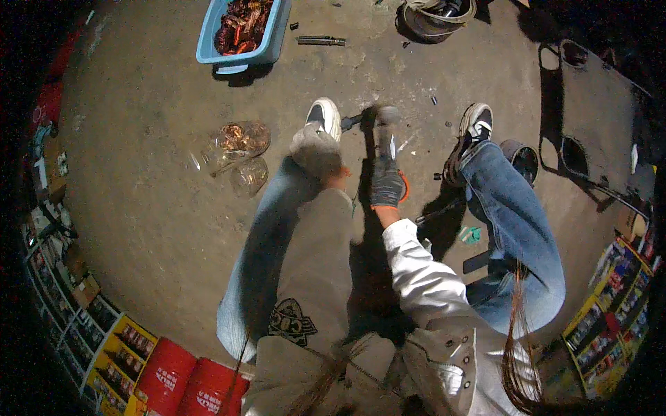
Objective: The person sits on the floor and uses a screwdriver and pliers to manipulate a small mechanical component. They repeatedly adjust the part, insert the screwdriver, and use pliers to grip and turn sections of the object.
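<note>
My right hand (388,184), in a grey glove with an orange cuff, is closed round the handle of a hammer (386,132). The hammer head points away from me and is blurred. My left hand (316,149), gloved too, is over my left shoe (325,114); motion smears its fingers, so its grip does not show. Between that shoe and the hammer head, a short dark cylindrical piece (352,123) lies near the floor. Left of my left leg are a clear plastic container (243,137) with copper-coloured scraps and a smaller clear one (249,176).
A blue tub (279,31) of copper-coloured coils stands far left of centre. Near it lies a dark metal rod (320,41). A round bin (433,28) is far right. A dark ring-shaped part (520,161) sits beside my right leg, near a flat grey panel (600,118). Red drums (166,378) stand behind left.
</note>
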